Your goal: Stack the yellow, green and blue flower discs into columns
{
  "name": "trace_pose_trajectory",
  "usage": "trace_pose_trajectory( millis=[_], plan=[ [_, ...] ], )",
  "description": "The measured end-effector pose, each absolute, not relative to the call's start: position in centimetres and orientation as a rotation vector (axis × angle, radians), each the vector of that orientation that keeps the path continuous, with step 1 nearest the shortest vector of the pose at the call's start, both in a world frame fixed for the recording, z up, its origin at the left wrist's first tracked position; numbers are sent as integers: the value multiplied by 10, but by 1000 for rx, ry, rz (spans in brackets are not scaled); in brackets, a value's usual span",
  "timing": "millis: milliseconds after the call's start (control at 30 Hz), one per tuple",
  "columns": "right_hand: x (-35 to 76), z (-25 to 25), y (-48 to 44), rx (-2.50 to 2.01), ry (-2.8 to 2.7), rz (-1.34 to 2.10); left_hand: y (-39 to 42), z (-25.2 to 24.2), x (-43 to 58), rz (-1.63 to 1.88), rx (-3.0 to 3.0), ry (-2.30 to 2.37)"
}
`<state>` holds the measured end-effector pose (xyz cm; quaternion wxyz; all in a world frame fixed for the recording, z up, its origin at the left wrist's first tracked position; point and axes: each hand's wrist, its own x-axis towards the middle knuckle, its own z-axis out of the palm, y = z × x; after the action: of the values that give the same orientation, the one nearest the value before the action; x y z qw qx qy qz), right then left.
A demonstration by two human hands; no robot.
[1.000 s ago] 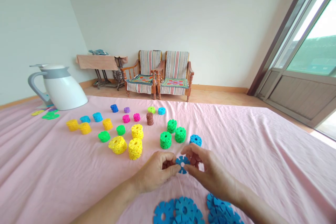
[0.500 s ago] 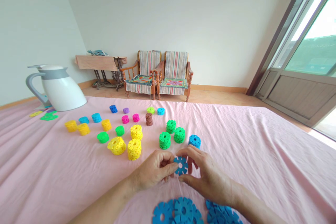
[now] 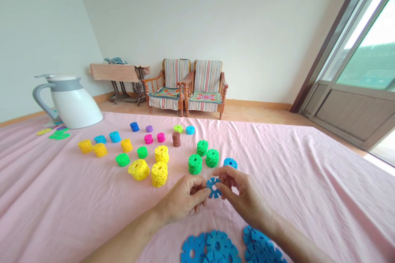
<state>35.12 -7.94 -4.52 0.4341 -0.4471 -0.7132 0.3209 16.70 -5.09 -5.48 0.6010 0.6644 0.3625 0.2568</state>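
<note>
A blue notched disc (image 3: pixel 213 193) with a round centre hole is upright between my hands. My left hand (image 3: pixel 189 195) is closed, pinching its left edge between thumb and fingers. At its right edge, my right hand (image 3: pixel 242 191) is closed too, the thumb on the disc's face. Below my hands lie loose blue discs (image 3: pixel 217 246) and a second blue heap (image 3: pixel 262 246) under my right forearm. Just beyond my right hand stands a short blue stack (image 3: pixel 230 163), partly hidden. Green stacks (image 3: pixel 195 164) stand ahead of the left hand.
Yellow stacks (image 3: pixel 159 174), a brown stack (image 3: pixel 176 139) and several smaller coloured stacks spread over the pink cloth (image 3: pixel 293 181). A white jug (image 3: pixel 77 107) stands far left beside flat green pieces (image 3: pixel 59 134). Two wooden chairs (image 3: pixel 205 98) are beyond the table.
My right thumb has moved up from below the disc onto its face, and the right fingers have closed on its edge. The left hand keeps its pinch.
</note>
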Motion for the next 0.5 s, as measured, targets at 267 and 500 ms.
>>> trace_pose_trajectory(
  millis=[267,500],
  plan=[
    [352,-41,-86,-1065,-2021,567,-47,-54,162,595,1508,768],
    [350,-42,-86,-1088,-2024,546,-46,-55,162,572,1475,756]
  ],
)
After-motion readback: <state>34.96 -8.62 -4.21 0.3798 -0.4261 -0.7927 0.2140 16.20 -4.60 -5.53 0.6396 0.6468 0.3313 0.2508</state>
